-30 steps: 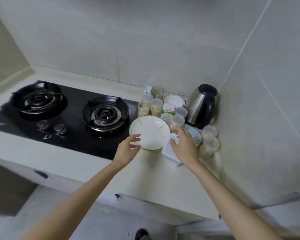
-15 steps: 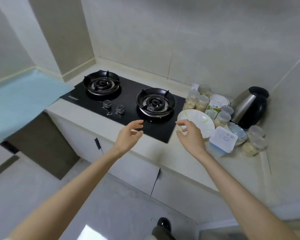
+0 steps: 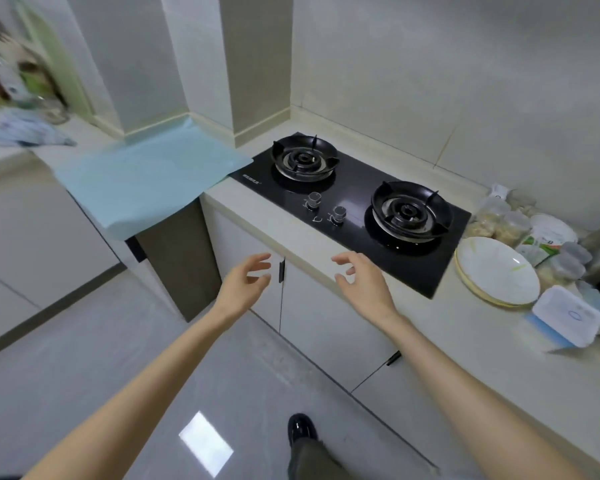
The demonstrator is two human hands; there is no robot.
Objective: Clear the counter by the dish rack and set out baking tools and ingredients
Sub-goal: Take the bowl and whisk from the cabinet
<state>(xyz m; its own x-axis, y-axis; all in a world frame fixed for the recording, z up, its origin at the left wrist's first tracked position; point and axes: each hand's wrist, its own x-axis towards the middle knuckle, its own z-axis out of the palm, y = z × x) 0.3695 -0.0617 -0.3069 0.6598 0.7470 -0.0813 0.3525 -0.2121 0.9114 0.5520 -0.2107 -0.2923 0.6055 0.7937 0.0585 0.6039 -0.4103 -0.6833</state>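
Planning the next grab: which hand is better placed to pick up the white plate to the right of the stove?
Probably the right hand: it is empty, with loose fingers, and is nearer the plate. The left hand, also empty, is farther left and would have to reach across the right one.

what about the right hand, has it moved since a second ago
Yes. The right hand has pulled left, from beside the white plate to in front of the stove, holding nothing.
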